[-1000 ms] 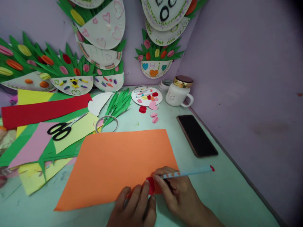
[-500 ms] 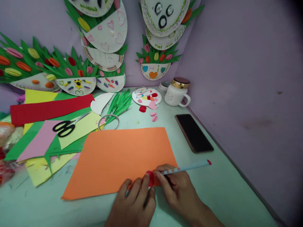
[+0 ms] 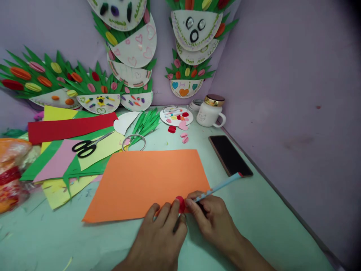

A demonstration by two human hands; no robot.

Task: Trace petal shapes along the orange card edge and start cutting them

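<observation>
An orange paper sheet (image 3: 146,180) lies on the table in front of me. At its near right edge is a small red paper oval (image 3: 181,203), pressed down by the fingertips of my left hand (image 3: 162,229); the thumb is at its lower edge. My right hand (image 3: 214,218) grips a light blue pencil (image 3: 222,185) with dots and a red end. The pencil slants up to the right, its point at the oval's right side. The fingers hide the tip, and I cannot tell whether it leaves a mark.
Black scissors (image 3: 89,146) lie on coloured sheets at the left, near a tape roll (image 3: 134,136) and green paper leaves (image 3: 145,122). A phone (image 3: 229,155) lies to the right. Behind are a lidded mug (image 3: 208,114) and a white plate (image 3: 163,119) with markers and paper petals.
The view has shifted slightly, so the scene sits a little differently. The pencil's red end has tilted higher and leftward. Both hands remain at the red oval.
</observation>
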